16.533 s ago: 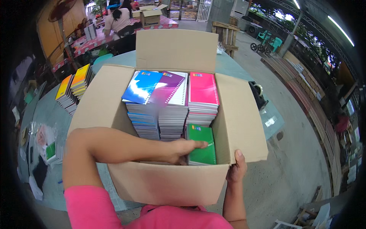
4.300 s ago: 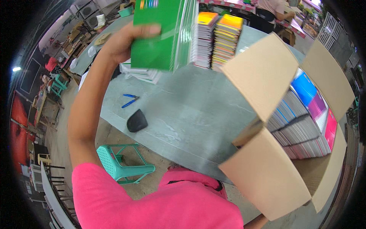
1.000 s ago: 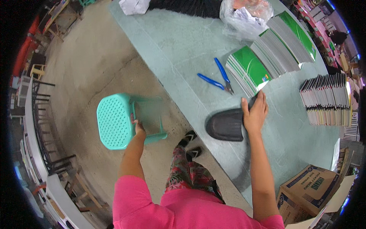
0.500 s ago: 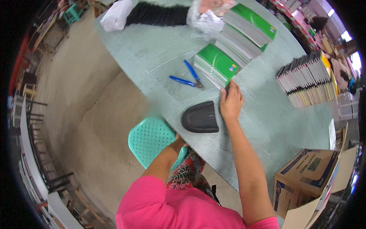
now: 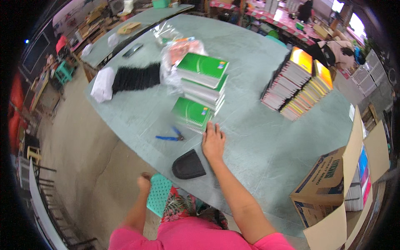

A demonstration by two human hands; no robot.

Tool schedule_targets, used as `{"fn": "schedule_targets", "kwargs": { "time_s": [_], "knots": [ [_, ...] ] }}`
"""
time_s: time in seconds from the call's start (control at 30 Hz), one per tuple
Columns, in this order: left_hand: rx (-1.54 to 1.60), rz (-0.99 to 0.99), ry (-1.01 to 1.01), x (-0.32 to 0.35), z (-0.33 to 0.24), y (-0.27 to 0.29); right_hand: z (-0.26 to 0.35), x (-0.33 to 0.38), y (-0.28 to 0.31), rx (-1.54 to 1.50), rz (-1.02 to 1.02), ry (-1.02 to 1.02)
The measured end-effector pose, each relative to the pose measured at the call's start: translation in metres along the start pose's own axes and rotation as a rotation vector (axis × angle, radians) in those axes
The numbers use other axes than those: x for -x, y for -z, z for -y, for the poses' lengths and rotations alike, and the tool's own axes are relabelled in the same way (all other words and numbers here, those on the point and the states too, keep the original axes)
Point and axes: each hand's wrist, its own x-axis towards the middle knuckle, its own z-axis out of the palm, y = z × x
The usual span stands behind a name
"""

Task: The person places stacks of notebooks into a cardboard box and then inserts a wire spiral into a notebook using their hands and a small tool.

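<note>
My right hand lies on the table at the near corner of a stack of green spiral notebooks, fingers stretched out and fingertips against it. More green notebooks are piled just behind. Left of that hand are blue-handled cutting pliers and a black rounded pad. My left hand is down beyond the table's edge, beside the turquoise plastic stool. Motion blurs its fingers, so their grip is unclear.
Tall rows of notebooks with orange covers stand at the right of the table. An open cardboard box is at the near right. Black spiral bindings, a white bag and a phone lie toward the far left.
My view has tilted up, showing more of the far room. My left hand has moved left, out from the table's edge to the stool's left side. My right hand stays by the notebooks.
</note>
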Motion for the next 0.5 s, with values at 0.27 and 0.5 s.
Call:
{"fn": "schedule_targets", "kwargs": {
  "time_s": [0.27,0.5],
  "knots": [
    [-0.143,-0.161,-0.844,-0.046,-0.285,0.084,0.005,-0.008,-0.003,-0.074,-0.038,-0.034],
    [-0.234,0.211,-1.393,-0.101,-0.335,-0.015,0.014,0.002,0.014,-0.090,0.000,-0.111]
  ]
}}
